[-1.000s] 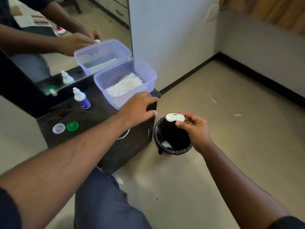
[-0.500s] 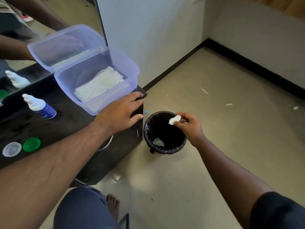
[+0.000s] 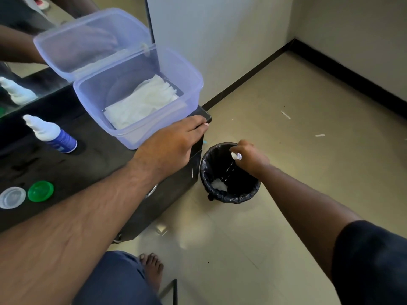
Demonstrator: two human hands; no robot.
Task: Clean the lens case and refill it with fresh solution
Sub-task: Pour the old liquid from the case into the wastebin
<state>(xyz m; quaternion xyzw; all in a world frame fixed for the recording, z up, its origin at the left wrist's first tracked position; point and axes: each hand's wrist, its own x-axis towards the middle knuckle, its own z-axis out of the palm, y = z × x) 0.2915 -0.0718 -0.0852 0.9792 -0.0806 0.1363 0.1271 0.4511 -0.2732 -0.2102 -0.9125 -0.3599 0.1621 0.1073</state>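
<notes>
Fingers (image 3: 236, 148) of the right hand (image 3: 251, 158) gripped the lens case (image 3: 236, 156), tipped over the black-lined bin (image 3: 229, 172); droplets fell from it. The left hand (image 3: 169, 144) rested flat, fingers extended and empty, on the table (image 3: 92, 159) edge touching the tissue container (image 3: 136, 93). Solution bottle (image 3: 50, 134), green cap (image 3: 41, 191) and clear cap (image 3: 12, 197) stood on the table.

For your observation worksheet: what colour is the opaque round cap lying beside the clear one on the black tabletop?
Green, seen best in the head view.
</notes>
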